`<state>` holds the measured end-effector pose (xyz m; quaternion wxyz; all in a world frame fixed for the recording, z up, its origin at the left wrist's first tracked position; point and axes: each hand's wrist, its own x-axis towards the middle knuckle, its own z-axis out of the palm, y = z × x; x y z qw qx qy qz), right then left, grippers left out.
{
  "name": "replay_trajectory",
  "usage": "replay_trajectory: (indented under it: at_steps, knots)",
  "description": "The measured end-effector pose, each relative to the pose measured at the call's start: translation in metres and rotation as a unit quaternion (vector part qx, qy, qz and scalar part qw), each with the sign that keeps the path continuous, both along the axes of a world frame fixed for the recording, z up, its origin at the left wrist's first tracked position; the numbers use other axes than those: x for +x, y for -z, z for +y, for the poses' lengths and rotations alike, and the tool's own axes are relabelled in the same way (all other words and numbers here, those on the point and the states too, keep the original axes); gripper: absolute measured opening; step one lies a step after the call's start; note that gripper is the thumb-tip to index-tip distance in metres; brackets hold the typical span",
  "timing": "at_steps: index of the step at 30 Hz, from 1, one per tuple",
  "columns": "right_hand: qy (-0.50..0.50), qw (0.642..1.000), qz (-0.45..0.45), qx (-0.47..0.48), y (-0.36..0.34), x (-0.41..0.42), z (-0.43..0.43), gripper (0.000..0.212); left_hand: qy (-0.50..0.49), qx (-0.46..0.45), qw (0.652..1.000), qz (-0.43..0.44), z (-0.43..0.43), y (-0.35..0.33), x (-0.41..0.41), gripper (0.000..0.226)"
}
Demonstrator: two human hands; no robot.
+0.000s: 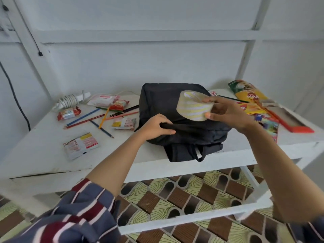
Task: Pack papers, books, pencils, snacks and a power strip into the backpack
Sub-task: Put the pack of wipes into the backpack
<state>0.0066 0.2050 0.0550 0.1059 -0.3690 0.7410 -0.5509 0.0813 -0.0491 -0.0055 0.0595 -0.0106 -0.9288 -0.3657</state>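
The backpack (175, 102) lies flat on the table (43, 146) straight ahead of the person, its long axis running away from them toward the wall, with the straps at the near end drooping over the table's edge. The left hand (156, 127) sits at the backpack's near-left side, fingers curled round a black fold of fabric, probably the lip of an opening, though whether it is unzipped cannot be told. The right hand (226, 113) hovers over the backpack's near-right part, pinching a tape roll (194, 107) between thumb below and fingers across the top rim; the roll hangs just right of and above the gripped fold. The coming move looks like a short drop leftward and down into that fold, so the right hand is the working one while the left holds the fabric. Left of the backpack lie pencils (98, 118), snacks (70, 113) and, farther back, the power strip (70, 100); books (254, 102) lie right of it.
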Motion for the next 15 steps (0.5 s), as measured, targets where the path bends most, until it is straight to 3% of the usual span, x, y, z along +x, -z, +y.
replay_trajectory:
  at_steps: [2,4,7,10,15]
  knots:
    - [-0.032,0.999,-0.023,-0.016,-0.008,0.002,0.002,0.046,-0.029,0.118,0.993,-0.017,-0.004,-0.011,-0.006,0.023]
    - [-0.069,0.997,-0.035,-0.032,-0.015,0.002,0.003,0.046,-0.079,0.166,0.983,0.017,-0.009,-0.022,-0.016,0.030]
    - [-0.126,0.991,-0.043,-0.024,-0.027,0.002,0.002,0.046,-0.129,0.161,0.975,0.078,-0.011,-0.044,-0.031,0.027]
    - [-0.169,0.984,-0.050,0.034,-0.031,-0.002,-0.005,0.059,-0.145,0.178,0.962,0.146,-0.011,-0.068,-0.042,0.026]
    - [-0.123,0.984,-0.045,0.124,0.008,-0.015,-0.041,0.040,-0.145,0.181,0.957,0.177,-0.013,-0.085,-0.054,0.032]
